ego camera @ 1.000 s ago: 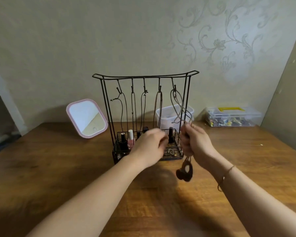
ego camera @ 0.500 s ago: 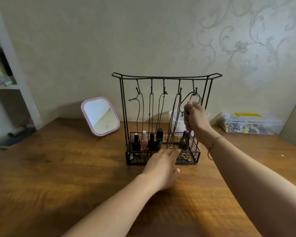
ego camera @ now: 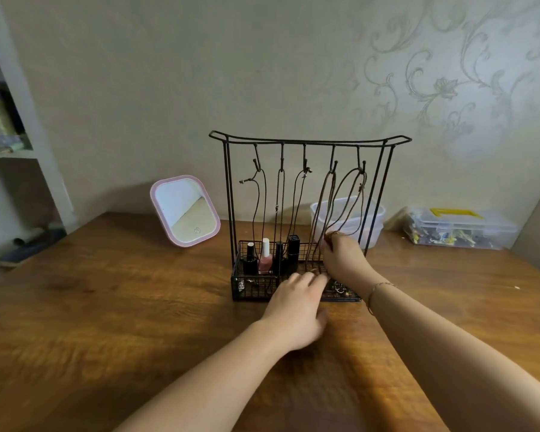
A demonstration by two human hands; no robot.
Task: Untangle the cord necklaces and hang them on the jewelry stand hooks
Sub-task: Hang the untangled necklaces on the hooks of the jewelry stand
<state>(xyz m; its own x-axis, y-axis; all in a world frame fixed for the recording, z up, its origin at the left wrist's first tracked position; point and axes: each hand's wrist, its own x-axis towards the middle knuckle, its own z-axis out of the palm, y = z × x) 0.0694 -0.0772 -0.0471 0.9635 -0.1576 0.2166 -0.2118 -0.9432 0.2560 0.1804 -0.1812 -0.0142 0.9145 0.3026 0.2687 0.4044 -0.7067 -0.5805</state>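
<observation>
At stand basket (ego camera: 253, 288): right hand (ego camera: 345, 260) pinches brown cord (ego camera: 340, 198); no legible writing

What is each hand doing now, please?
Left hand: open, fingers straight, reaching to the stand's basket, holding nothing.
Right hand: closed on the brown cord hanging from the rightmost hook.

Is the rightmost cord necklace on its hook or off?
On. The rightmost cord necklace loops over the last hook of the jewelry stand; the right hand holds its lower end.
</observation>
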